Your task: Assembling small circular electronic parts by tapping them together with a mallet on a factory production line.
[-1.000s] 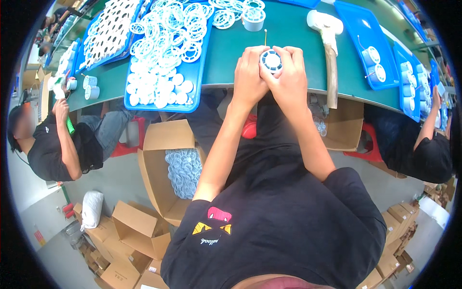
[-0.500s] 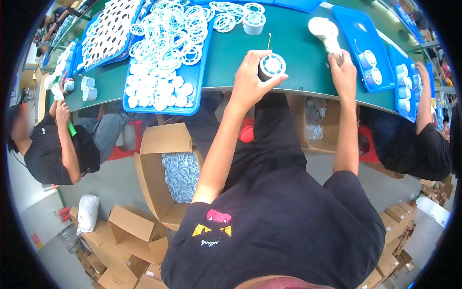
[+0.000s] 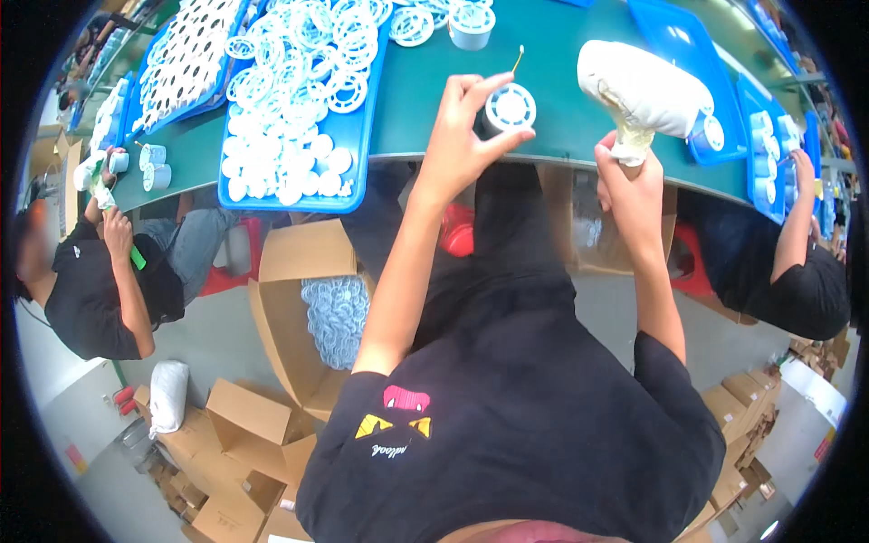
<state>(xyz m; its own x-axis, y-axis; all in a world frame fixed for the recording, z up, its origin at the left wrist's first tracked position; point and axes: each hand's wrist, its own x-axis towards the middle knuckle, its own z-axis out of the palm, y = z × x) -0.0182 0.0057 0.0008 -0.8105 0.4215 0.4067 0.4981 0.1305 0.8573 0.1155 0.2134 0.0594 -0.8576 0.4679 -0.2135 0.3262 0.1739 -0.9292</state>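
My left hand (image 3: 466, 136) curls around a round part (image 3: 510, 108) with a pale slotted face and dark side, at the table's near edge. Its thumb lies below the part and its fingers above; the contact on the far side is hidden. A thin yellowish wire (image 3: 519, 60) with a pale tip stands up behind it. In my right hand (image 3: 634, 195) is the handle of a mallet-like tool (image 3: 643, 89) with a thick, white-wrapped head. That head is raised, tilted over the right side of the table, and hides part of a blue tray (image 3: 674, 27).
A blue tray (image 3: 358, 172) heaped with white rings and discs stands left on the green table (image 3: 412, 100). A white cup-shaped part (image 3: 471, 27) sits farther back. Co-workers sit on both sides. An open carton (image 3: 303, 249) of ring parts stands below left.
The mallet-like tool has come up and nearer, its head swinging round to the right. My left hand's fingers have shifted around the round part. The whole view has moved slightly.
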